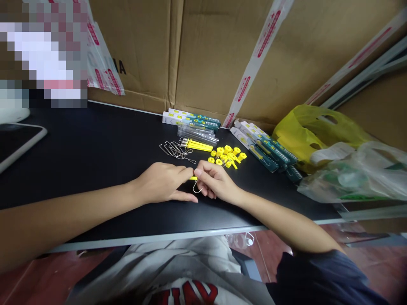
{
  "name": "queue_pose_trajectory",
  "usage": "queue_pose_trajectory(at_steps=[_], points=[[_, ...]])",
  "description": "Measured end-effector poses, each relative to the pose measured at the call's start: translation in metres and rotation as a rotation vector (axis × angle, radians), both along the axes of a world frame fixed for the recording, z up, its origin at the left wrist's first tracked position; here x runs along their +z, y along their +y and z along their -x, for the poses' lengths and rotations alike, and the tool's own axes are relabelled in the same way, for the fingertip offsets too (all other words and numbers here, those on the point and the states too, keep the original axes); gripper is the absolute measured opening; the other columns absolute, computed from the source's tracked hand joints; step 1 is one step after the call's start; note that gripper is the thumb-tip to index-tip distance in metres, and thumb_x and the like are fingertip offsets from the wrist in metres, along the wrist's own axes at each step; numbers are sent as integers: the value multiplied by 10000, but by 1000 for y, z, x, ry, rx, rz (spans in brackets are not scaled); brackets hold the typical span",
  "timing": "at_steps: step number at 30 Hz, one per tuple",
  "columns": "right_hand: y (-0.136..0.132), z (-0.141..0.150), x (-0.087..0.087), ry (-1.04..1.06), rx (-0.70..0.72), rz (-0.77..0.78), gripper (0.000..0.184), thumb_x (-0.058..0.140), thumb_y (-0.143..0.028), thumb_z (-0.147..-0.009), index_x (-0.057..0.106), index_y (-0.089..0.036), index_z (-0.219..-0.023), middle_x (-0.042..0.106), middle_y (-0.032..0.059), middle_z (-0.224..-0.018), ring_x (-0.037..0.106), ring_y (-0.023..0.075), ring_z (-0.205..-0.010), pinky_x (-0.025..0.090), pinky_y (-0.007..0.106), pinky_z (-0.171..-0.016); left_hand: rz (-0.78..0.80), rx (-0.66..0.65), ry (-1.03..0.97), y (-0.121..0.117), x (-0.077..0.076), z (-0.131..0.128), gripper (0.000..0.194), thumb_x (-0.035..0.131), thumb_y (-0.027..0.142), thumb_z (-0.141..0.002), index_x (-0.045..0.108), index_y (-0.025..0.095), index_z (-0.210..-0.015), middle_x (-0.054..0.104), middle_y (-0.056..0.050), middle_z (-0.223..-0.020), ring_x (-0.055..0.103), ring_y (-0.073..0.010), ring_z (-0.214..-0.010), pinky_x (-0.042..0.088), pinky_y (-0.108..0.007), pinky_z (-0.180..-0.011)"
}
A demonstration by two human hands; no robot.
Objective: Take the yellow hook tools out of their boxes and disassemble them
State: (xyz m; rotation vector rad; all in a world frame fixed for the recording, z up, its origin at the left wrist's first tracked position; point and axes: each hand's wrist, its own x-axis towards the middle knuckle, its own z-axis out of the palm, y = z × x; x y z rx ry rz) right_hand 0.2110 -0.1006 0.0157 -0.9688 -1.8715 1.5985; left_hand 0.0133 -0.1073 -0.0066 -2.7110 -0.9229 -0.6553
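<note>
Close together over the black table (95,169), my two hands meet at a small yellow plastic piece and a curved metal hook. My left hand (167,182) is closed around the yellow piece (193,178), most of which its fingers hide. Thumb and fingertips of my right hand (218,182) pinch beside it, on the metal hook (196,191), whose bend hangs below. Just beyond lie loose bent metal hooks (174,150), a row of yellow plastic rods with metal ends (199,145), and a pile of yellow ring-topped caps (227,156).
Clear plastic tubes (197,134) lie behind the rods. Printed cartons stand in a back stack (190,118) and a right stack (267,146). A yellow bag (295,131) and a clear bag (352,173) sit at right. A tablet-like device (19,142) lies at left. Large cardboard (216,55) walls the back.
</note>
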Motion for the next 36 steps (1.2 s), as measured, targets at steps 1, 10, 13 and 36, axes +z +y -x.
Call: queue_pose_trajectory(at_steps=[1, 10, 13, 36], points=[[0, 1, -1, 11, -13, 17, 335, 482, -469, -907, 435, -185, -735, 517, -94, -460, 394, 30, -293, 292, 117, -288, 2, 25, 13, 0, -1, 0, 536, 370, 670, -867, 536, 160, -850, 652, -7, -683, 637, -158, -588, 323, -246, -484], [3, 6, -6, 23, -30, 137, 381, 527, -528, -852, 419, -188, -720, 505, -106, -402, 396, 36, -257, 283, 105, -259, 91, 99, 111, 2, -4, -1, 525, 361, 660, -875, 564, 176, -861, 677, -12, -680, 655, -166, -610, 310, -238, -484], [3, 7, -7, 37, -34, 110, 386, 523, -525, -855, 401, -191, -705, 480, -114, -399, 371, 26, -264, 280, 102, -269, 101, 79, 103, 3, -3, -2, 494, 382, 635, -884, 573, 182, -839, 673, -2, -647, 649, -159, -581, 297, -232, -471], [3, 11, -14, 87, -24, 26, 428, 503, -527, -867, 376, -194, -630, 375, -97, -447, 282, 37, -372, 218, 180, -371, 89, -29, -25, 5, -8, -4, 562, 307, 584, -933, 632, 163, -752, 642, -15, -580, 586, -133, -497, 286, -228, -458]])
